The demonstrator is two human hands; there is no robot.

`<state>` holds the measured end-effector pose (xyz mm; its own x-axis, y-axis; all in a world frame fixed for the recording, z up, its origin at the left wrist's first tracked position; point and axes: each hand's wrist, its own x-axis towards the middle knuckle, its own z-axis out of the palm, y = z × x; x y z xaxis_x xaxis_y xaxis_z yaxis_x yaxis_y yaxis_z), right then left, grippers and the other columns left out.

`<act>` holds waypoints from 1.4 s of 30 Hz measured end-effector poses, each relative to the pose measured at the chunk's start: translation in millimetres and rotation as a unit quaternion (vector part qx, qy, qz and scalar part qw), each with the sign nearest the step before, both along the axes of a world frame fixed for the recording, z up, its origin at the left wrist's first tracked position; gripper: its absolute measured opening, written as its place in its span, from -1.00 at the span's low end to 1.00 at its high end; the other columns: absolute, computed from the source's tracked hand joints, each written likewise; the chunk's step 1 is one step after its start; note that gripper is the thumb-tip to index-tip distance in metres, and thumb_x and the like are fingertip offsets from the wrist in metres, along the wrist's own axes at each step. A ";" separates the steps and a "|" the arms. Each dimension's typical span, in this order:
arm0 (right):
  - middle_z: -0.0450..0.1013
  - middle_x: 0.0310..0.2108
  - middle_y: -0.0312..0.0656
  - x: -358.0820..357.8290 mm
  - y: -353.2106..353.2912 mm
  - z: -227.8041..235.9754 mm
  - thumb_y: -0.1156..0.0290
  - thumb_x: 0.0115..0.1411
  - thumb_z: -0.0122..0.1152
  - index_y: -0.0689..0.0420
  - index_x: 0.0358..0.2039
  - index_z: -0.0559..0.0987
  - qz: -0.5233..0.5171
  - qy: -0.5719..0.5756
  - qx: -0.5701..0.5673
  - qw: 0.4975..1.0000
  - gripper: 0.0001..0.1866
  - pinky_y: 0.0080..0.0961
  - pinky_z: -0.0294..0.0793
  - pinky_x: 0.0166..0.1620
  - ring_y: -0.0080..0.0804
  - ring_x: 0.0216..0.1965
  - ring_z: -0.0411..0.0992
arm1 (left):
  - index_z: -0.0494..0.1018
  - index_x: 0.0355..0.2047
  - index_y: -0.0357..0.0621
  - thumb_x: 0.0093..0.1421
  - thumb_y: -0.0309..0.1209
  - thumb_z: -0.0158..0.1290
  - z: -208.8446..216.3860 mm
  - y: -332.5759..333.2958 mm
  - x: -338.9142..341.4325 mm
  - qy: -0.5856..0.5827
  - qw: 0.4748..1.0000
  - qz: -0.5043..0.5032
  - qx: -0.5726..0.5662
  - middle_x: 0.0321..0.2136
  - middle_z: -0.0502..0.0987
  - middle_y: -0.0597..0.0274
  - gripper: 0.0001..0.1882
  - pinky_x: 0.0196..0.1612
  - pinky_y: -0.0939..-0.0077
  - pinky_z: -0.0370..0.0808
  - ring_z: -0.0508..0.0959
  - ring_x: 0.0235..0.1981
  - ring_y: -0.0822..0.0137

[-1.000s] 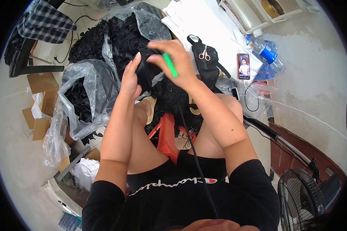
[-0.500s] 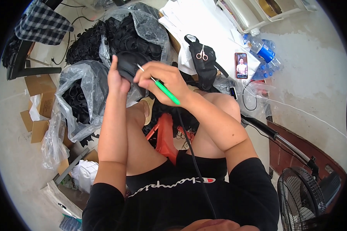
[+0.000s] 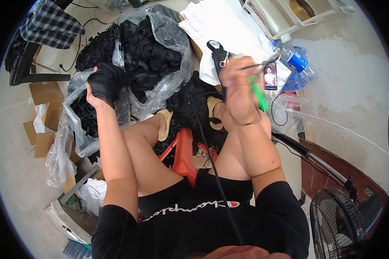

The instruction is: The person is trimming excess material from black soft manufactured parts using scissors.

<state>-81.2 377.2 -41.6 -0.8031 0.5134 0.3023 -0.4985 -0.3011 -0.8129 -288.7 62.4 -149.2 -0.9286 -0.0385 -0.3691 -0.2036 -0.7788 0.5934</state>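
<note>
My left hand (image 3: 95, 96) is raised at the left, wrapped round a black moulded fabric cup (image 3: 104, 83). Behind that piece sits a clear plastic bag (image 3: 71, 103) of similar black pieces. At the right, my right hand (image 3: 242, 93) is smeared by motion above my knee. Its fingers are closed round a tool with a bright green handle (image 3: 258, 94); the tip is too blurred to make out. A dark thin strip (image 3: 261, 64) trails from the fingers toward the phone (image 3: 270, 77). Small scissors (image 3: 223, 63) lie partly hidden behind the right hand, on a black strapped piece (image 3: 219, 54).
Another clear bag (image 3: 183, 47) is heaped with black pieces. An orange-red plastic stool (image 3: 185, 151) stands between my legs, black scraps (image 3: 190, 97) around it. White sheets (image 3: 212, 21), plastic bottles (image 3: 298, 60) and a fan (image 3: 337, 216) are at the right; an opened cardboard box (image 3: 45, 112) is at the left.
My hands have moved apart: the left carried the black cup left toward the bag, the right swung right with the green-handled tool, away from the cup.
</note>
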 end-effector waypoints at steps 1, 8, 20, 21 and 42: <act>0.32 -0.50 -0.28 -3.0 -7.7 -7.0 0.39 0.22 0.08 0.15 -0.48 0.39 0.014 -0.051 0.112 0.992 -0.83 -0.58 0.26 -0.44 -0.52 -0.49 0.27 | 0.02 0.22 -0.33 0.34 -0.12 -0.33 10.6 13.7 8.2 0.041 0.998 -0.054 0.007 0.21 0.16 -0.08 -0.40 0.30 -0.01 0.00 0.18 0.23 -0.03; 0.45 -0.53 -0.05 -12.8 -60.7 -62.3 0.35 0.10 0.16 0.20 -0.58 0.46 0.214 -0.131 0.532 0.808 -0.78 -0.19 0.41 -0.28 -0.01 -0.36 0.45 | 0.32 0.12 -0.21 0.29 -0.16 -0.33 0.3 11.0 14.1 -0.040 0.997 -0.060 0.030 0.17 0.29 -0.02 -0.47 0.27 -0.03 0.09 0.25 0.20 -0.08; 0.53 -0.36 0.04 -11.9 -18.4 -65.3 0.58 0.00 0.14 0.18 -0.26 0.59 0.340 -0.267 0.514 0.741 -0.75 -0.22 0.49 -0.17 -0.01 -0.25 0.50 | 0.37 0.01 -0.35 0.18 -0.12 0.07 19.5 70.0 35.3 -0.045 0.930 -0.325 0.164 -0.05 0.49 -0.09 -0.45 0.13 0.04 0.36 0.51 -0.04 -0.01; 0.54 -0.33 0.04 -12.7 -16.2 -64.8 0.60 0.01 0.12 0.18 -0.23 0.59 0.376 -0.235 0.482 0.755 -0.73 -0.25 0.48 -0.15 -0.02 -0.23 0.50 | 0.39 -0.02 -0.34 0.18 -0.19 0.07 20.5 74.6 38.4 -0.062 0.931 -0.333 0.135 -0.09 0.52 -0.07 -0.51 0.08 0.07 0.41 0.54 -0.09 0.02; 0.50 -0.48 0.10 -20.1 -66.6 -86.4 0.59 -0.02 0.12 0.25 -0.46 0.58 0.162 -0.262 0.524 0.794 -0.90 -0.20 0.50 -0.27 0.02 -0.38 0.51 | 0.42 -0.09 -0.39 0.29 -0.12 -0.10 10.1 105.0 47.6 -0.213 0.943 -0.257 0.011 -0.14 0.53 -0.11 -0.51 0.05 0.05 0.42 0.54 -0.11 -0.04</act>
